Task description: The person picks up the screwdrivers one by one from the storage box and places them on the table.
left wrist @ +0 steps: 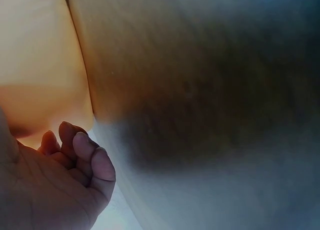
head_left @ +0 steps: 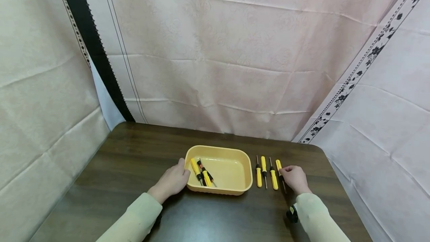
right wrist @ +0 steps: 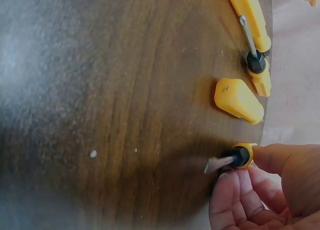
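Observation:
A yellow plastic tray [head_left: 220, 190] stands on the table, and several yellow-and-black screwdrivers [head_left: 195, 167] lie in its left part. My left hand [head_left: 171, 181] holds the tray by its left side; in the left wrist view the fingers [left wrist: 103, 165] are curled by the tray's wall. At the right end of a row, my right hand [head_left: 295, 178] pinches a screwdriver [right wrist: 242, 157] between thumb and fingers. Its yellow handle points away from me and its shaft toward me. Three more screwdrivers [head_left: 273, 179] lie side by side between that hand and the tray, their handles facing alternate ways.
The dark wooden table [head_left: 215, 216] has rounded far corners. Pale cloth [head_left: 215, 66] hangs behind it and along both sides. A small black object [head_left: 292, 214] sits at my right wrist.

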